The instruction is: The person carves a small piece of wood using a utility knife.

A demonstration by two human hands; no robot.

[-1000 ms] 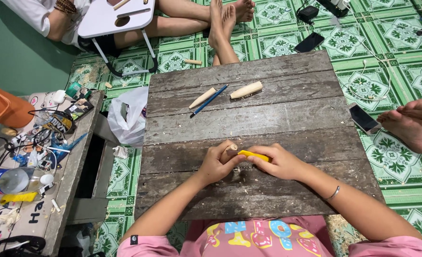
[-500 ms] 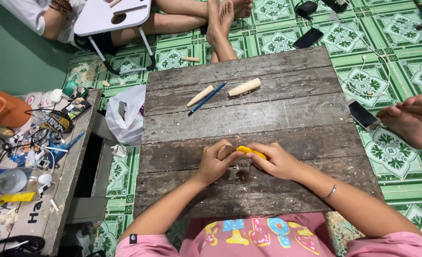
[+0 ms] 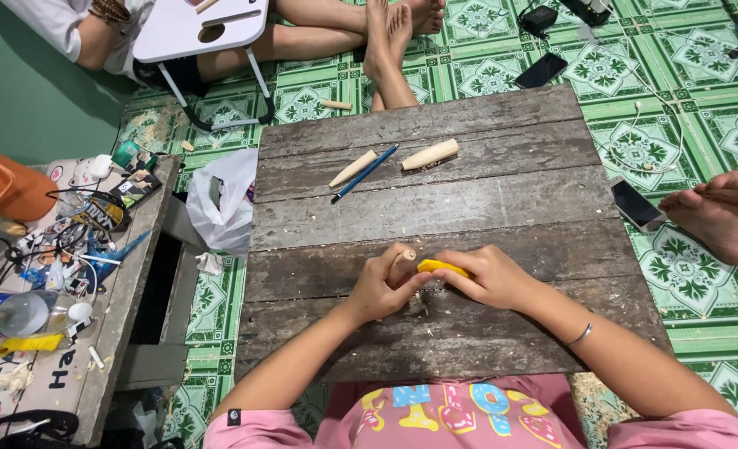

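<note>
My left hand (image 3: pixel 383 287) grips a short pale wooden piece (image 3: pixel 404 259) whose rounded end sticks up above my fingers. My right hand (image 3: pixel 489 277) holds a yellow-handled knife (image 3: pixel 440 267) pressed against that piece. Both hands rest over the near part of the weathered wooden board table (image 3: pixel 485 199). Small wood shavings (image 3: pixel 416 305) lie just under my hands. Farther back on the board lie a thin wooden stick (image 3: pixel 352 169), a blue pen (image 3: pixel 365 173) and a thicker carved wooden piece (image 3: pixel 429 155).
A white plastic bag (image 3: pixel 222 199) sits at the board's left edge. A low bench (image 3: pixel 123 274) on the left carries cables, a bottle (image 3: pixel 15 314) and clutter. Another person's legs (image 3: pixel 385 41) and small white folding table (image 3: pixel 198 29) lie beyond; a bare foot (image 3: pixel 722 216) and phone (image 3: pixel 636 204) are right.
The view has shifted slightly. My hands stay together on the wooden piece and knife, with only small movement between frames.
</note>
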